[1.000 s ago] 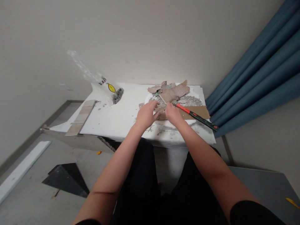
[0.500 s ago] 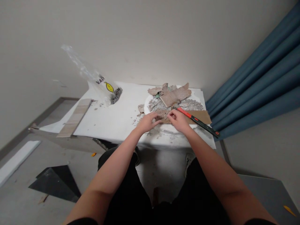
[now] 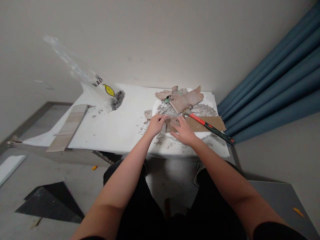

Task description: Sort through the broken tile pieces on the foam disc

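My left hand (image 3: 156, 124) is at the left end of a brown cardboard strip (image 3: 207, 124), its fingers and thumb closed on that end. My right hand (image 3: 184, 132) rests over the strip just to the right, fingers spread and thumb apart, with nothing visible in it. Crumbled, torn bits cover the strip between the hands. Behind it lies a white plate-like base (image 3: 155, 106) bearing grey gravel (image 3: 205, 110). A broken brown board piece (image 3: 187, 100) lies across the gravel. The hammer (image 3: 210, 127), with a red and black handle, slants over the strip, its head by the gravel.
A clear plastic bag (image 3: 105, 95) with dark contents stands on the white-covered table (image 3: 117, 126). A cardboard strip (image 3: 68, 128) hangs over the table's left edge. Black sheets (image 3: 51, 201) lie on the floor. Blue curtains (image 3: 272, 80) hang at the right.
My right hand has gone from a pinch to spread fingers, lower over the strip. My left hand has closed in at the strip's left end. The view has shifted slightly.
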A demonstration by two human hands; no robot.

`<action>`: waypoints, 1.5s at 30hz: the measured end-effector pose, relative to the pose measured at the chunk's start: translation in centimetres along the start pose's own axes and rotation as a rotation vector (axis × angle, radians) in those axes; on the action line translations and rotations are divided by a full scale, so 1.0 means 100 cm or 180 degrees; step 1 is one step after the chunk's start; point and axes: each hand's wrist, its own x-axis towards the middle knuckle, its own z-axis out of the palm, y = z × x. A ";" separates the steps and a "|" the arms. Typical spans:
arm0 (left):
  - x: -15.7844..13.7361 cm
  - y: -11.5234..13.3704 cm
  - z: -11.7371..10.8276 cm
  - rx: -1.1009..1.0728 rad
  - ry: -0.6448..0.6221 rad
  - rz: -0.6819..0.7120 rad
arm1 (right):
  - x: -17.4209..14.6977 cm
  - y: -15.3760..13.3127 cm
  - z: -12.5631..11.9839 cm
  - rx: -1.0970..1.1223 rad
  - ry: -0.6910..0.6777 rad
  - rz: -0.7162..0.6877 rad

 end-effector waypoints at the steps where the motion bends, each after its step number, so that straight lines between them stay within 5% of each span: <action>1: 0.000 -0.001 -0.001 -0.0029 0.0000 -0.0063 | -0.001 -0.001 0.001 -0.0012 -0.0084 -0.0137; 14: -0.010 0.000 0.000 -0.0097 -0.0171 -0.0256 | -0.008 -0.006 0.000 0.0065 -0.0285 -0.0410; 25: -0.017 0.002 0.018 0.0574 -0.0752 0.0424 | -0.006 0.004 -0.003 0.0057 -0.0137 -0.0373; 34: -0.011 -0.002 0.014 0.0455 -0.0486 0.0183 | -0.003 0.046 -0.045 0.0025 0.1000 0.0403; 41: -0.011 -0.008 0.012 0.0150 -0.0345 -0.0014 | -0.012 0.025 -0.028 -0.0241 -0.0123 -0.0261; 45: -0.011 -0.006 0.013 0.0263 -0.0313 0.0144 | -0.015 0.010 -0.020 -0.0389 -0.0427 -0.0246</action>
